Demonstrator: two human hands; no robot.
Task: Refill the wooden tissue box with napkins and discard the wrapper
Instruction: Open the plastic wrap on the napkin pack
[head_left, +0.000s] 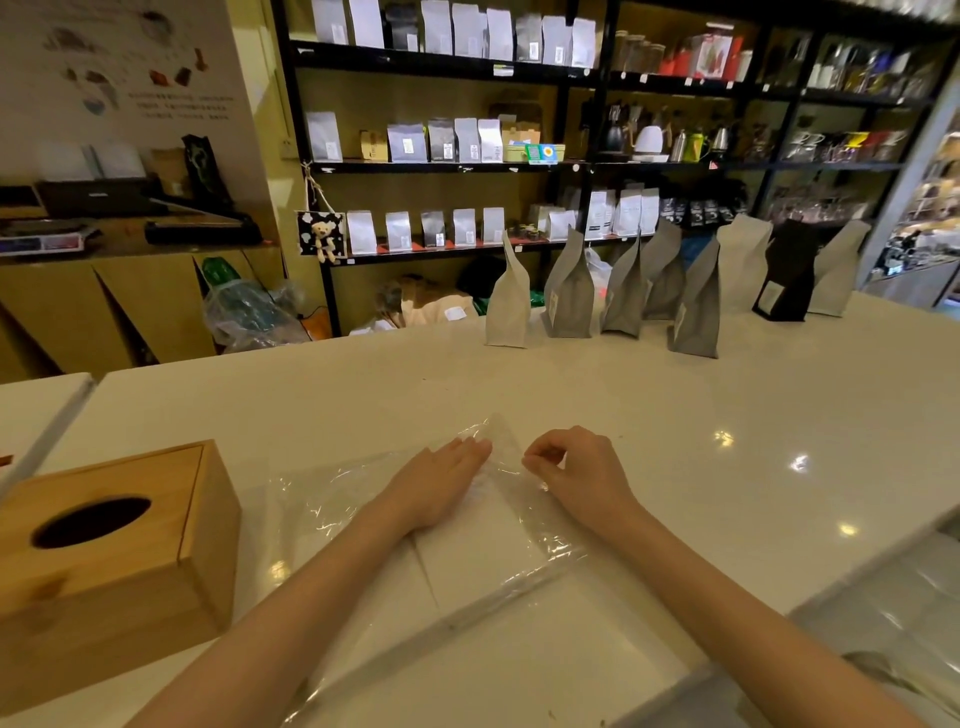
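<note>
beside the wooden tissue box (111, 545), both hands press the clear wrapper (498, 525) holding napkins (467, 561).

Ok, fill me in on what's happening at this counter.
A person is opening a pack of napkins on the white counter. The left hand lies flat on the pack, pressing it down, while the right hand pinches the clear plastic wrapper at its far end. The napkins sit inside the wrapper. The wooden tissue box stands closed to the left, nothing showing in its oval slot.
</note>
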